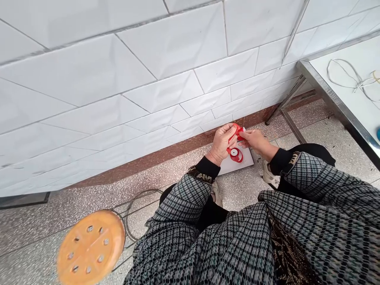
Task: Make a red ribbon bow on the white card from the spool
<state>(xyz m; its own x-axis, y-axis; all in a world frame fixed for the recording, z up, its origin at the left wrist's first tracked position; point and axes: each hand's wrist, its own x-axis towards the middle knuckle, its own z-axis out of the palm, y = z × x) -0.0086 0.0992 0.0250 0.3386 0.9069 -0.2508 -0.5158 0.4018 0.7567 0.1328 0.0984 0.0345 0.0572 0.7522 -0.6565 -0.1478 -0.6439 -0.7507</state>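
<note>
Both my hands are together low in front of the tiled wall. My left hand (222,142) is closed around a red ribbon (230,142), with its strip folded through the fingers. My right hand (257,141) pinches the same red strip from the other side, near a small white spot that is too small to make out. Just below the fingers is a roll of red ribbon (240,157) with a white round core. It shows against a white flat panel (237,168) on the floor; whether it rests there or hangs, I cannot tell.
At lower left stands a stool with a round orange seat (90,248) full of holes and thin dark legs. A metal-edged table (335,95) at right carries a loose white cable (346,85). White wall tiles (178,95) rise directly ahead above the speckled floor (237,194).
</note>
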